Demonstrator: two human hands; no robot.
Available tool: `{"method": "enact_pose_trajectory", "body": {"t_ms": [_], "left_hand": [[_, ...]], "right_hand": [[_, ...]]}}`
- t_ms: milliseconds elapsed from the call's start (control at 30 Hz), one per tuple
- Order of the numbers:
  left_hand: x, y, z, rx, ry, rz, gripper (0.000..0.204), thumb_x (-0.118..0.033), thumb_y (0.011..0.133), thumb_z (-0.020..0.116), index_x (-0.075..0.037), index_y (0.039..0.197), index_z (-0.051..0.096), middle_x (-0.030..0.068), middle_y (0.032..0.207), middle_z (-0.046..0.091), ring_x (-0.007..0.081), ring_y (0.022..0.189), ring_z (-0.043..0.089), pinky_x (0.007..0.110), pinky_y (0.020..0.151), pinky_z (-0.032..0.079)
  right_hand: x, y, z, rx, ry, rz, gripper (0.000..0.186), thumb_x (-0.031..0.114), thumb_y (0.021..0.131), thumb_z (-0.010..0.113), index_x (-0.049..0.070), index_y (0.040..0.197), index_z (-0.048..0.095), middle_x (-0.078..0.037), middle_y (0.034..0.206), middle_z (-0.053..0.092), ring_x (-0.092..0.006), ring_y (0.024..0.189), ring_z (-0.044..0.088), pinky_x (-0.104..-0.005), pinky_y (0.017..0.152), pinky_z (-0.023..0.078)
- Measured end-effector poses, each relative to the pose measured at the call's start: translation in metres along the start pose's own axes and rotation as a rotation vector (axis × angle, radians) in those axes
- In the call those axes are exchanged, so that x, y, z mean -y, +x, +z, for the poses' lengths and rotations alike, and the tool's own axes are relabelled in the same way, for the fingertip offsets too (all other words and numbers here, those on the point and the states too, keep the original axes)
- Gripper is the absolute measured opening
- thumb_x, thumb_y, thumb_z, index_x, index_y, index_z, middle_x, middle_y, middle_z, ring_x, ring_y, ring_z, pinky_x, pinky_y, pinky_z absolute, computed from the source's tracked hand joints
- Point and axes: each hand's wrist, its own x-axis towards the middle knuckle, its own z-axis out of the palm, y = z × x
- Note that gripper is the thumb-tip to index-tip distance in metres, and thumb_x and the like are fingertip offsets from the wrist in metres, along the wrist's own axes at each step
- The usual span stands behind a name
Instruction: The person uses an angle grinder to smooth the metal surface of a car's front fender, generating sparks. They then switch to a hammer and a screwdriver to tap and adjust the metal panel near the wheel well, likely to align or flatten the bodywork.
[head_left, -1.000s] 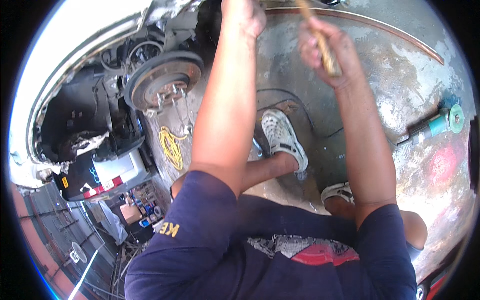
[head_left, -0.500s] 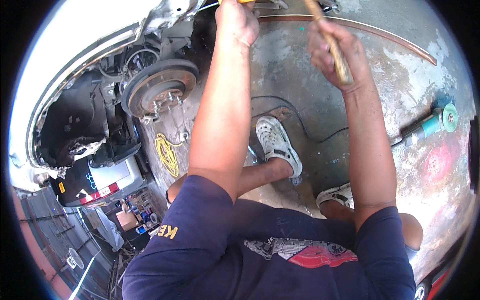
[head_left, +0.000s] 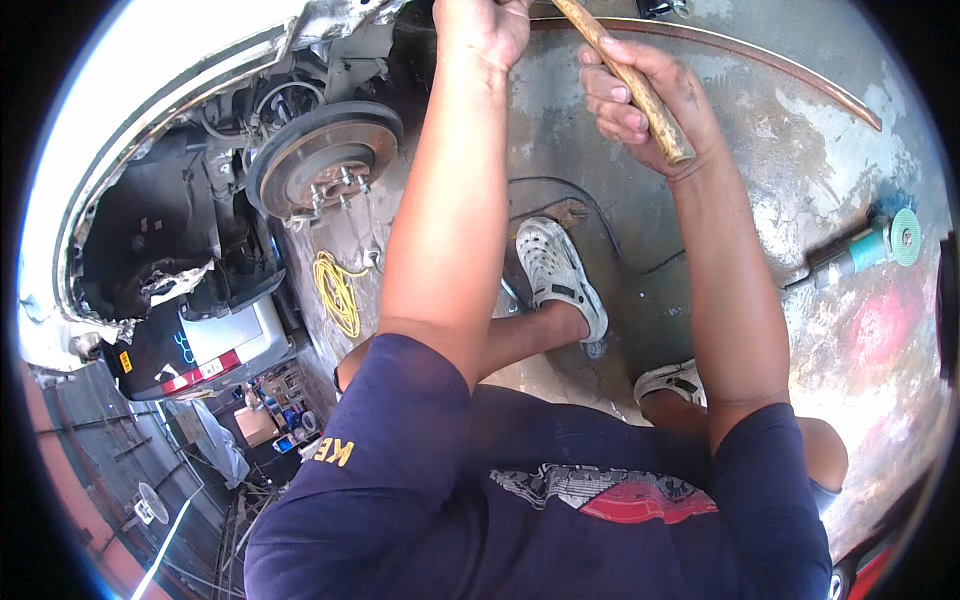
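Observation:
My right hand [head_left: 695, 108] is wrapped round a worn wooden handle [head_left: 655, 108], which slants up and left past the top edge of the view. Whatever the handle's far end carries is out of sight. At the top edge, left of the handle, my left hand [head_left: 483, 36] has its fingers curled. The frame cuts off part of it, and what it holds cannot be made out. Close by on the left are the white car body [head_left: 180, 70] and its exposed brake disc [head_left: 335, 160], with wheel studs showing.
An angle grinder [head_left: 865, 250] with a green disc lies on the worn concrete floor at right. Its dark cord [head_left: 610, 235] crosses near my feet. A coiled yellow cord [head_left: 337, 295] rests by the brake disc. A long curved strip [head_left: 770, 68] lies farther off.
The right hand and wooden handle have shifted left, nearer my left hand. My left hand has moved slightly up, and the yellow thing at it has gone out of view.

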Motion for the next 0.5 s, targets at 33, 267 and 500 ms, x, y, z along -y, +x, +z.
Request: {"method": "enact_pose_trajectory", "body": {"t_ms": [33, 267, 500], "left_hand": [[-0.002, 0.009, 0.005, 0.018, -0.046, 0.036, 0.03, -0.032, 0.111, 0.057, -0.004, 0.107, 0.068, 0.0095, 0.099, 0.073, 0.0309, 0.108, 0.072, 0.046, 0.099, 0.056], [0.009, 0.005, 0.0, -0.124, -0.295, -0.118, 0.034, -0.029, 0.113, 0.053, -0.012, 0.084, 0.057, 0.0065, 0.084, 0.066, 0.0275, 0.092, 0.069, 0.045, 0.096, 0.058], [0.002, -0.001, 0.006, -0.099, -0.323, -0.133, 0.04, -0.035, 0.11, 0.057, -0.008, 0.081, 0.062, 0.0059, 0.086, 0.068, 0.0225, 0.088, 0.067, 0.042, 0.092, 0.057]], "right_hand": [[-0.001, -0.004, 0.001, -0.029, -0.038, 0.008, 0.027, 0.028, 0.106, 0.062, 0.002, 0.108, 0.057, 0.001, 0.071, 0.05, -0.0075, 0.049, 0.045, -0.0226, 0.04, 0.036], [0.019, -0.036, -0.004, -0.059, -0.195, 0.104, 0.03, 0.032, 0.106, 0.063, 0.002, 0.108, 0.061, 0.003, 0.069, 0.049, -0.0074, 0.048, 0.045, -0.0242, 0.042, 0.033], [0.022, -0.021, -0.029, -0.348, -0.699, 0.117, 0.026, 0.032, 0.106, 0.064, 0.006, 0.106, 0.064, 0.003, 0.071, 0.052, -0.0081, 0.055, 0.048, -0.0259, 0.049, 0.038]]}}
